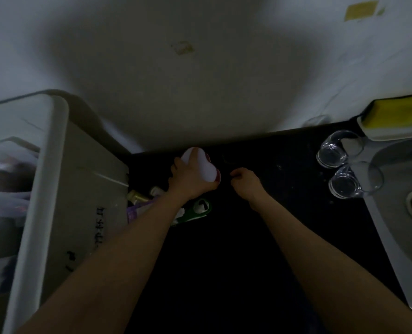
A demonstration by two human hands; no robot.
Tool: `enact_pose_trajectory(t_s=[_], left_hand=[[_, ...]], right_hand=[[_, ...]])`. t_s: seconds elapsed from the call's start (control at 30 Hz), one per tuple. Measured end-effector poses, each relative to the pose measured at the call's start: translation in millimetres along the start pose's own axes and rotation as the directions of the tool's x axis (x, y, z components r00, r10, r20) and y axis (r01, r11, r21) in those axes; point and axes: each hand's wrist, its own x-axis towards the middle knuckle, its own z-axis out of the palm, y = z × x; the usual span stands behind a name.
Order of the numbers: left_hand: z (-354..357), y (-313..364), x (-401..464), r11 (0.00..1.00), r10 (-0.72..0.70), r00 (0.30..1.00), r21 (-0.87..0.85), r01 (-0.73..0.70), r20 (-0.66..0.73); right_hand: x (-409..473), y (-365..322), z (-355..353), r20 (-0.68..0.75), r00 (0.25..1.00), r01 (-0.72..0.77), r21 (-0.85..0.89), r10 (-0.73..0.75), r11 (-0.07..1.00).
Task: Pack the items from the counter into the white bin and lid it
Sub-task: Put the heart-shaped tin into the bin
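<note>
White bin [55,189] stands just left of the left hand [190,179], which grips a white bottle [200,165]; right hand [246,182] loosely curled, holding nothing.

Dim light is hanging over everything, and a broad soft shadow is pooling on the wall [176,92] from the centre toward twelve o'clock. Brighter patches are showing at ten and two o'clock. The dark surface [248,237] is swallowing nearly all detail toward six o'clock. Small highlights are glinting on the glasses [344,165] at three o'clock. Wide-angle distortion is bending the edges, and the bin's contents [5,179] at nine o'clock are smearing into blur.
</note>
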Motion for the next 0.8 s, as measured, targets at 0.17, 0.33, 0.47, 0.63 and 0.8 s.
enact_pose_trajectory(t_s=[0.17,0.33,0.47,0.63,0.8], left_hand=[[-11,19,-17,0.982,0.077,0.987,-0.158,-0.099,-0.144],[-34,30,-42,0.871,0.128,0.97,-0.444,-0.21,-0.207],[-58,31,-70,0.759,0.194,0.944,-0.568,-0.317,-0.268],[-81,31,-115,0.618,0.222,0.921,-0.684,-0.386,-0.319],[-106,17,-155,0.547,0.301,0.86,-0.664,-0.51,-0.412]], right_hand=[[-10,-6,-5,-0.057,0.997,0.048,0.107,-0.042,0.993],[-39,-29,-7,0.014,0.996,0.078,0.429,-0.093,0.9],[-69,-51,-8,0.145,0.978,0.027,0.615,-0.147,0.788],[-112,-80,-3,0.273,0.924,-0.011,0.721,-0.269,0.693],[-149,-106,10,0.149,0.881,0.138,0.827,-0.449,0.545]])
